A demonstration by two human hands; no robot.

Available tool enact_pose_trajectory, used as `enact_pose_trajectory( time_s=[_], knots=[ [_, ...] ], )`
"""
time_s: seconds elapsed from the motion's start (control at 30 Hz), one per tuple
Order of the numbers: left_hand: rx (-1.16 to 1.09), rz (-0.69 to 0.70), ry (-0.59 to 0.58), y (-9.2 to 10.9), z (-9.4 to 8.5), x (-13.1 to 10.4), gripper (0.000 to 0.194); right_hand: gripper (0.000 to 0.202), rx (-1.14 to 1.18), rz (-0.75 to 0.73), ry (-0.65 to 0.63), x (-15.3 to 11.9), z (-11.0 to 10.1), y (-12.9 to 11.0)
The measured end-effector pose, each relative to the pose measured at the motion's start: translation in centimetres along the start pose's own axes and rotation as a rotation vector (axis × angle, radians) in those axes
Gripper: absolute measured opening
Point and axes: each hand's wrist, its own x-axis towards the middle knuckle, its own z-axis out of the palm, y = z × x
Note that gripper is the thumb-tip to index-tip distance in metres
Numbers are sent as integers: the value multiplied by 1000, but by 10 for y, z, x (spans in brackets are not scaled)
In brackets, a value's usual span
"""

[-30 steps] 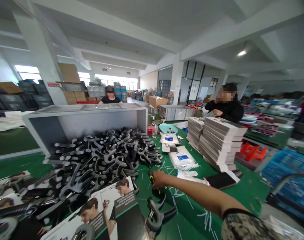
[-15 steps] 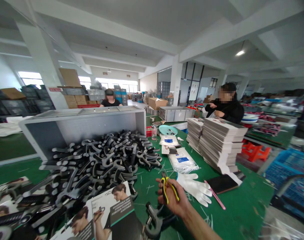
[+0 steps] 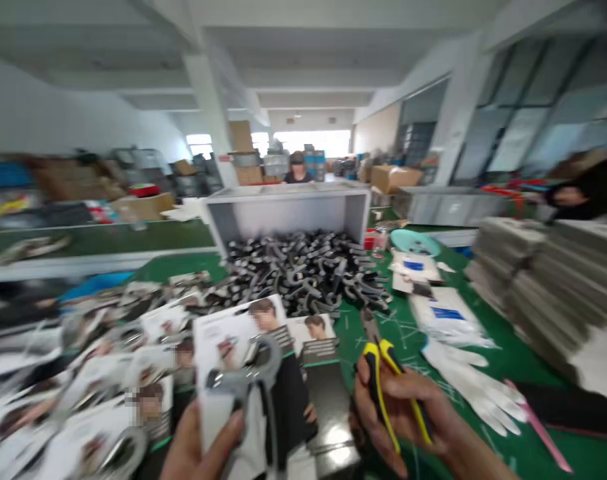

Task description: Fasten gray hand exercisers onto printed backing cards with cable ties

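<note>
My left hand [image 3: 208, 437] is closed on a printed card [image 3: 213, 347] with a grey hand grip [image 3: 253, 380] on its front, the thumb pressing near the grip. In my right hand [image 3: 423, 407] are pliers with yellow and black handles [image 3: 378, 383], their jaws pointing away from me. Another printed card [image 3: 326, 373] lies between the two hands. Beyond them is a large pile of grey and black hand grips [image 3: 298, 267], spilling from a grey crate [image 3: 293, 213] tipped on its side.
Many carded grips [image 3: 148, 367] cover the left side. To the right are a white glove [image 3: 473, 380], a pink tool [image 3: 543, 427], plastic bags [image 3: 448, 317], a turquoise plate [image 3: 416, 243] and tall card stacks [image 3: 533, 287]. A person [image 3: 297, 170] sits behind the crate.
The view has turned left. My left hand has come into view holding the card with its grip. My right hand still holds the pliers, now near the left hand.
</note>
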Motion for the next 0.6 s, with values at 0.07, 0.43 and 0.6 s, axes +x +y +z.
enact_pose_trajectory(
  time_s=[0.07, 0.43, 0.6],
  knots=[
    [-196, -168, 74, 8, -18, -24, 57, 37, -447, 43, 86, 6, -8, -6],
    [-557, -228, 60, 27, -24, -23, 47, 86, -2270, -591, 9, 66, -11, -28],
    [-464, -169, 42, 23, -27, -19, 47, 90, -2330, -642, -91, 83, 3, -32]
  ],
)
